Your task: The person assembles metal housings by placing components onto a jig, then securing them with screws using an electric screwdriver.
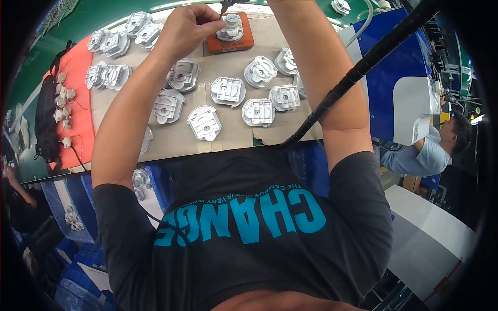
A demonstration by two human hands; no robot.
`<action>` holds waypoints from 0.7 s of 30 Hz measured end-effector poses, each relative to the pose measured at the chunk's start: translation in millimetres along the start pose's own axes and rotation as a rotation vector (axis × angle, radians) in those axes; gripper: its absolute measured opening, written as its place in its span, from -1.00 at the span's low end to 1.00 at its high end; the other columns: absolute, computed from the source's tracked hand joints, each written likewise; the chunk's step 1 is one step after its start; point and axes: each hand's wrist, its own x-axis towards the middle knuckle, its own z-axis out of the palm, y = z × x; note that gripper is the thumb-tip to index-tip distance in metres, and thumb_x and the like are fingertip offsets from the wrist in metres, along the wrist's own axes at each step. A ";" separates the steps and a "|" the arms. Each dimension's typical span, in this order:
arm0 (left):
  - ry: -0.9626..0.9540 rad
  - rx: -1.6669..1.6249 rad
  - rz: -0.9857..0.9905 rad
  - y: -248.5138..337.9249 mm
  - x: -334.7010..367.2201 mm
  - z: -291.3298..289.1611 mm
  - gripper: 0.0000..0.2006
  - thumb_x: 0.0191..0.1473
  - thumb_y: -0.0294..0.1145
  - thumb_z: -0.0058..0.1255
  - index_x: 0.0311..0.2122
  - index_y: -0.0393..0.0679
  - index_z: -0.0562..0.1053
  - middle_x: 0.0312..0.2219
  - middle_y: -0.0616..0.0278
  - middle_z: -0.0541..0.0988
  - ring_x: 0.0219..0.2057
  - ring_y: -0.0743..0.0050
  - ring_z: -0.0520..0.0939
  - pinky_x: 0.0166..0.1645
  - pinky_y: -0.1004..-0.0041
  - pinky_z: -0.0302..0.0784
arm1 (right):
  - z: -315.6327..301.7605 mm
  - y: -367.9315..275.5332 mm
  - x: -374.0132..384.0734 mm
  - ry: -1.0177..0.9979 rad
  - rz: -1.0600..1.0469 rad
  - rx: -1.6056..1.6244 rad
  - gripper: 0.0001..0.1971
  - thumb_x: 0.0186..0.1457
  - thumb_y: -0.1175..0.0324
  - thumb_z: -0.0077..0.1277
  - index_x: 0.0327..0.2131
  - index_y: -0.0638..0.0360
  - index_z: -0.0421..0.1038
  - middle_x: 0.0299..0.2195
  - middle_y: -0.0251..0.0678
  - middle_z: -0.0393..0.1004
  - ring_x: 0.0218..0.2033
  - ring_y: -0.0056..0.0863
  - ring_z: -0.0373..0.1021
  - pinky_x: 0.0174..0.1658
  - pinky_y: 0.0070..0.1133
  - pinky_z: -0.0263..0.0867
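My left hand is at the far side of the table with its fingers bent and thumb stretched toward a white plastic part. Whether it pinches something small there I cannot make out. The part sits on an orange-red block and has a round piece on top. Just above it, a dark tool tip points down, cut off by the upper edge. My right forearm reaches up past the block's right side, and the right hand is beyond the picture.
Several white plastic housings lie across the beige table cover. On a red mat at left are small wired parts and a long black bag. A black spiral-wrapped cable crosses at right. Another person is at right.
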 end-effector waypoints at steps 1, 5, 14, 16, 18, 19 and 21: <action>-0.001 -0.043 0.014 0.6 0.9 1.5 -0.83 0.08 -0.38 0.26 -0.30 -0.27 0.58 -0.43 0.35 0.60 -0.38 0.68 0.54 -0.21 0.59 0.47 | -5.8 15.4 10.7 0.004 -0.006 -0.001 -0.67 0.27 0.07 0.05 -0.21 0.10 0.24 -0.55 -0.53 0.28 -0.60 -0.75 0.19 -0.55 -0.72 0.14; -0.020 -0.081 -0.007 -1.2 3.2 6.4 -0.84 0.07 -0.41 0.27 -0.30 -0.26 0.58 -0.42 0.36 0.60 -0.37 0.69 0.53 -0.21 0.60 0.46 | -24.6 65.8 46.6 -0.278 -0.836 0.169 -0.65 0.27 0.04 0.04 -0.22 0.11 0.24 -0.55 -0.53 0.28 -0.60 -0.74 0.19 -0.53 -0.72 0.13; -0.036 -0.194 0.032 -7.8 7.0 5.3 -0.86 0.06 -0.42 0.28 -0.30 -0.24 0.59 -0.39 0.35 0.62 -0.34 0.68 0.55 -0.19 0.59 0.47 | -24.1 63.4 45.9 -0.297 -0.815 0.167 -0.65 0.27 0.03 0.04 -0.23 0.10 0.23 -0.57 -0.53 0.27 -0.59 -0.74 0.20 -0.53 -0.72 0.11; -0.028 -0.159 0.022 -7.9 7.2 4.6 -0.86 0.06 -0.42 0.27 -0.30 -0.24 0.59 -0.38 0.35 0.62 -0.34 0.67 0.55 -0.18 0.59 0.47 | -23.3 62.8 44.5 -0.300 -0.787 0.186 -0.65 0.26 0.03 0.04 -0.23 0.10 0.23 -0.57 -0.53 0.27 -0.59 -0.75 0.20 -0.54 -0.72 0.11; -0.032 -0.166 0.017 -11.7 8.4 4.5 -0.86 0.06 -0.42 0.27 -0.29 -0.24 0.59 -0.38 0.35 0.63 -0.33 0.66 0.56 -0.17 0.58 0.48 | -22.5 62.3 43.7 -0.312 -0.782 0.200 -0.64 0.26 0.03 0.05 -0.21 0.10 0.23 -0.56 -0.54 0.27 -0.59 -0.76 0.20 -0.55 -0.72 0.11; -0.039 -0.175 0.016 -12.1 8.9 4.9 -0.85 0.06 -0.42 0.27 -0.28 -0.24 0.60 -0.37 0.34 0.63 -0.33 0.66 0.56 -0.17 0.58 0.48 | -22.8 63.1 45.0 -0.311 -0.781 0.200 -0.64 0.26 0.03 0.05 -0.21 0.10 0.23 -0.56 -0.54 0.27 -0.59 -0.76 0.20 -0.55 -0.72 0.11; -0.032 -0.175 0.022 -12.9 9.4 6.9 -0.85 0.06 -0.42 0.27 -0.27 -0.24 0.60 -0.36 0.34 0.64 -0.32 0.66 0.56 -0.16 0.58 0.48 | -23.2 65.3 48.6 -0.322 -0.833 0.213 -0.64 0.26 0.04 0.06 -0.20 0.10 0.23 -0.54 -0.54 0.27 -0.58 -0.76 0.21 -0.55 -0.73 0.11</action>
